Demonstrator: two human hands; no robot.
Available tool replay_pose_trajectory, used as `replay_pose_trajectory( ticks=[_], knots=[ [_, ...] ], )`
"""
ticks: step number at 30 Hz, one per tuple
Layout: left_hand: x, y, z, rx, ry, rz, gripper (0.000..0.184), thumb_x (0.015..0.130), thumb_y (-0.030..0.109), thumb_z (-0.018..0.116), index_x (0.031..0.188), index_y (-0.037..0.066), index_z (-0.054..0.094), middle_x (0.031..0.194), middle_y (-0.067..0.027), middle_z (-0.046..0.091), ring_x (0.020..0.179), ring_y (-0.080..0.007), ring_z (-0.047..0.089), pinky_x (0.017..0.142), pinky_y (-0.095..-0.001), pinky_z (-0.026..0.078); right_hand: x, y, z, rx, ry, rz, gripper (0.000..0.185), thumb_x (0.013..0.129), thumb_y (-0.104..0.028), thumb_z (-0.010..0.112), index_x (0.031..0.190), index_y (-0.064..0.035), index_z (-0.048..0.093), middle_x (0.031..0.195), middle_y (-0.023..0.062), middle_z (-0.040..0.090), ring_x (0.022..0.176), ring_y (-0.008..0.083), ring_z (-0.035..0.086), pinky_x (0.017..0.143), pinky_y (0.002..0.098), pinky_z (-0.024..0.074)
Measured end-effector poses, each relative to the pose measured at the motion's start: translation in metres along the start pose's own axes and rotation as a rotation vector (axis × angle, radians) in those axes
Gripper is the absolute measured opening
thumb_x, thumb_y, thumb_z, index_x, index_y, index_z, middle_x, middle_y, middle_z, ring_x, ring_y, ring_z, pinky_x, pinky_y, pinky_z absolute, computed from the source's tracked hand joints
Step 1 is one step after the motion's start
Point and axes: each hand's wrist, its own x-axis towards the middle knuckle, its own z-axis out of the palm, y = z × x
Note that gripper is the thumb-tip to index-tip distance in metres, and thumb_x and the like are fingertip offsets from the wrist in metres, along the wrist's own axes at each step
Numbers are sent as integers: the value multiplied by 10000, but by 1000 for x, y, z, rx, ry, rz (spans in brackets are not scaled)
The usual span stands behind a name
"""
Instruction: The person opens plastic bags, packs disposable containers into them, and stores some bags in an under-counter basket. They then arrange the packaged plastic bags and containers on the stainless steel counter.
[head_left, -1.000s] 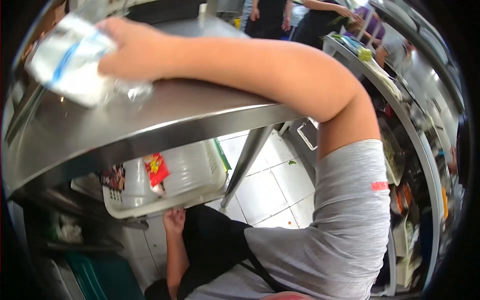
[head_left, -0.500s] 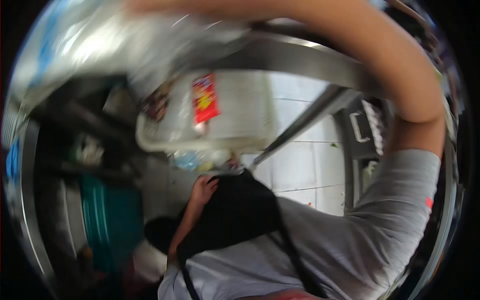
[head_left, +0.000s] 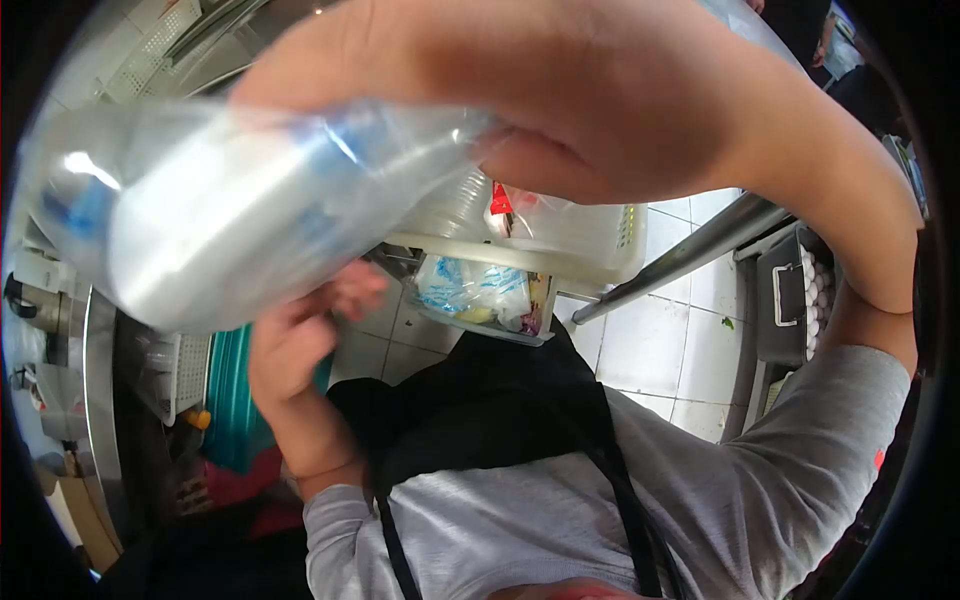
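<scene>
My right hand (head_left: 520, 80) reaches across the top of the head view, close to the camera. Its fingers and thumb are closed on a clear plastic bag (head_left: 210, 215) with something white inside and blurred blue marks. The bag hangs out to the left, and what fills it cannot be made out. Just below the bag, my left hand (head_left: 305, 330) is raised with its fingers apart, somewhat blurred, holding nothing. Whether its fingertips touch the bag is unclear.
A whitish plastic bin (head_left: 590, 262) holds a red packet (head_left: 500, 198). Beneath it a smaller container holds blue-printed bags (head_left: 470, 285). A metal leg (head_left: 690, 255) slants past the bin. Eggs (head_left: 818, 290) fill a dark crate at right; a teal tub (head_left: 228, 400) stands at left.
The plastic bag has come lower and nearer the camera in my right hand. My left hand has risen from beside the black apron toward the bag. The view has shifted.
</scene>
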Motion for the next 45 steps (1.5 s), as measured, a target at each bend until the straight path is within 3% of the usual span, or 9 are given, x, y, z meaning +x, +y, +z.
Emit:
replay_pose_trajectory(
  ticks=[4,8,14,21,28,31,34,36,45],
  knots=[
    [47,-106,19,417,-467,-617,448,746,388,499,919,-25,528,813,-72,543,642,-126,522,570,-245,428,-2,6,0,-42,-78,-8,487,676,-75,449,1144,-15,330,885,159,540,834,239,525,746,300,412],
    [39,-264,69,898,-146,-588,427,714,342,540,850,-62,527,767,-162,554,690,-227,574,587,-334,449,-3,12,1,-71,-125,-14,491,670,-70,447,1144,-19,330,880,158,541,824,242,528,742,302,414],
    [43,-245,82,154,-61,-945,249,694,142,570,877,-21,526,730,-77,545,621,-142,527,499,-266,448,-6,16,1,-99,-176,-13,498,662,-62,444,1145,-24,330,871,158,541,809,245,531,736,306,416],
    [16,-218,24,16,-48,-739,149,737,132,510,863,55,531,693,-24,535,573,-94,491,495,-210,380,-5,20,-3,-114,-205,-26,506,652,-53,440,1145,-30,331,862,158,542,791,250,536,729,309,419],
    [22,-233,42,-951,275,-632,175,777,118,478,928,31,495,859,-68,544,727,-159,523,613,-304,444,-6,19,0,-137,-231,-38,514,642,-44,437,1145,-36,331,853,157,543,773,254,540,721,313,422],
    [-8,-235,37,-802,228,-431,197,784,143,455,919,4,493,862,-76,542,745,-171,527,640,-315,453,-7,21,1,-146,-235,-42,518,638,-40,435,1145,-38,331,848,157,543,766,256,542,718,314,423],
    [-17,-210,1,-866,685,-463,216,744,134,456,856,-40,517,841,-147,551,787,-275,544,719,-384,450,-7,18,3,-166,-244,-49,522,633,-36,434,1146,-41,332,844,157,543,758,258,544,715,316,424],
    [-12,-169,8,-439,406,-194,280,742,184,403,864,-35,527,829,-166,562,778,-298,551,741,-382,446,-5,16,6,-178,-250,-60,525,631,-33,433,1146,-43,332,842,156,543,753,259,545,713,317,425],
    [-41,-215,-17,-1089,476,-572,338,757,237,405,928,-36,505,917,-163,553,845,-299,537,774,-404,425,2,-11,-7,-272,-242,-122,537,618,-21,428,1146,-50,332,830,156,544,730,265,550,704,322,429]
  ],
)
